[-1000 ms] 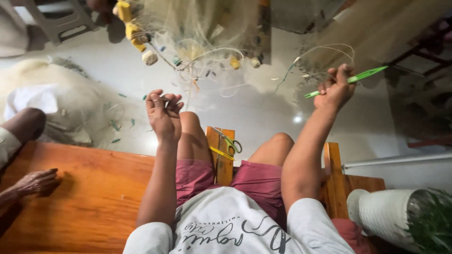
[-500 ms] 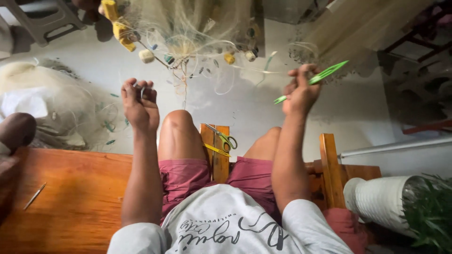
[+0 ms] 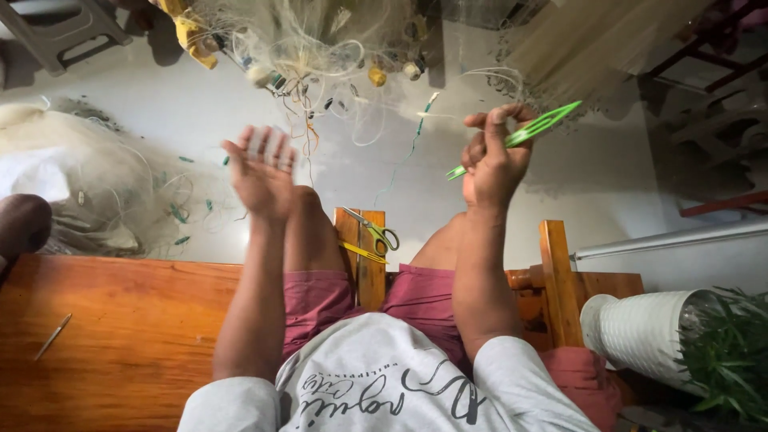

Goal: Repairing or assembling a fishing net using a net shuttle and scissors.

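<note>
My right hand is closed tight around a green netting needle. The needle is long and thin, and it sticks out past my fingers on both sides, up to the right and down to the left. My left hand is up with the fingers spread wide. It looks blurry. I cannot tell if a thin thread is in it, but nothing big is.

A pale fishing net hangs in a bunch in front of me, above both hands. Small round floats and a yellow piece hang in it. Thin strings dangle from it.

A white ribbed pot lies on its side at my right. A green leafy plant is in it and sticks out of its mouth.

I sit on a brown wooden bench. A small thin tool lies on the bench at my left. Green and yellow scissors rest on a wooden post between my knees.

The floor is light grey and a bit shiny. Another heap of net lies on it at my left, with small green bits near it.
</note>
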